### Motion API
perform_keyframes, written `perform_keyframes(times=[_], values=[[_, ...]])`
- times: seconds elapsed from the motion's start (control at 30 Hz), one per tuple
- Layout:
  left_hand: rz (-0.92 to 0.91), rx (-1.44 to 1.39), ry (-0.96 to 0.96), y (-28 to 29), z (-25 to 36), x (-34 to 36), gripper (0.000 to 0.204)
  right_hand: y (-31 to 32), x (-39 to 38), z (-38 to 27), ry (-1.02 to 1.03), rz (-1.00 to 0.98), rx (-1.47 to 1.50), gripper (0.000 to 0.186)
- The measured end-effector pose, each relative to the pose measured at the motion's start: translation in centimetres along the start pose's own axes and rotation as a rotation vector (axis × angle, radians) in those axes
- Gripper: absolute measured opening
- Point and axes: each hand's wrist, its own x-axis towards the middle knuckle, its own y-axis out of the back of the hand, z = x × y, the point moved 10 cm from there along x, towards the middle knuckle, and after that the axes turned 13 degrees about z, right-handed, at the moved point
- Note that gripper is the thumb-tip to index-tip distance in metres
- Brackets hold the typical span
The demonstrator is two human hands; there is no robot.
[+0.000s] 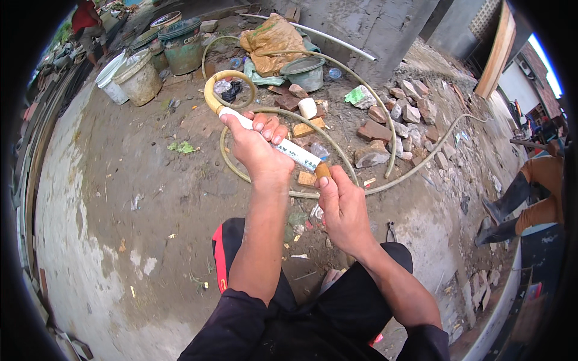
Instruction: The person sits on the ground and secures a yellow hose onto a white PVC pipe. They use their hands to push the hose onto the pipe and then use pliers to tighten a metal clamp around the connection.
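My left hand (256, 144) is wrapped round a short white plastic pipe (301, 154), which slants down to the right before me. From the pipe's upper end a yellowish flexible hose (211, 96) curves away and loops over the ground. At the lower end, my right hand (346, 207) pinches a brownish hose end (323, 172) that meets the pipe. How deep it sits inside cannot be seen. Pliers (391, 231) lie on the ground by my right knee.
Several buckets (138, 78) stand at the far left. A brown sack (274, 45) and a grey tub (303, 73) are at the back, near broken bricks and stones (415, 114). One person in boots (506, 201) is at the right; another person (87, 24) stands far left.
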Motion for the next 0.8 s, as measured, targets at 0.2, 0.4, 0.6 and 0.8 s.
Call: perform_keyframes(times=[0.2,0.4,0.6,0.8], values=[[-0.154,0.015,0.004,-0.9,0.6,-0.4,0.050,-0.4,-0.5,-0.5,0.021,-0.019,-0.095,0.024],[-0.423,-0.110,0.208,-2.2,0.2,-0.5,0.053,-2.0,-0.6,1.3,-0.229,-0.281,0.326,0.029],[-0.468,-0.209,0.377,-3.2,-0.1,-1.2,0.057,-3.2,-2.6,-0.3,-0.481,-0.491,0.747,0.039],[-0.463,-0.204,0.442,-3.3,-0.6,-2.4,0.058,-3.2,-3.0,-0.4,-0.404,-0.495,0.851,0.041]])
